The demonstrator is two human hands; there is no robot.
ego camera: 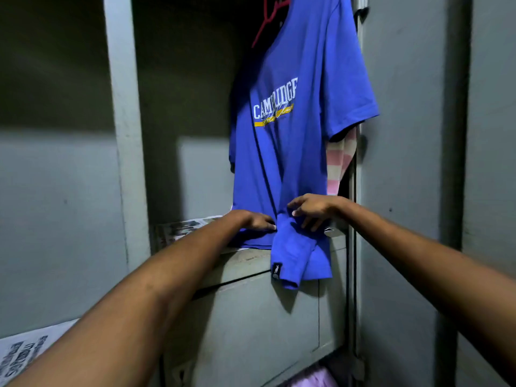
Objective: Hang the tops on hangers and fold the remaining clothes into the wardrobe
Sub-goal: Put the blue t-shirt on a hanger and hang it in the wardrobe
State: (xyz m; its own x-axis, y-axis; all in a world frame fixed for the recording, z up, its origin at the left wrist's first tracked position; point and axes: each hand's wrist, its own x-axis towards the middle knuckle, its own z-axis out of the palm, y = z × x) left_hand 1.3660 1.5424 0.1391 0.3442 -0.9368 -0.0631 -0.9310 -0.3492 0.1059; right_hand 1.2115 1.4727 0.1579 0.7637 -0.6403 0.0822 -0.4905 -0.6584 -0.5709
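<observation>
1. One blue T-shirt (293, 152) hangs in the wardrobe (125, 135); one red hanger (268, 23) shows beside its collar, and one pink striped garment (339, 166) hangs behind it.
2. The shirt's lower part lies bunched on the shelf (251, 256), its hem draped over the shelf's front edge.
3. The left hand (255, 220) presses the cloth with fairly straight fingers; the right hand (310, 209) touches it, fingers loosely spread.
4. Newspaper (181, 229) lines the shelf; the grey metal interior is dim.
</observation>
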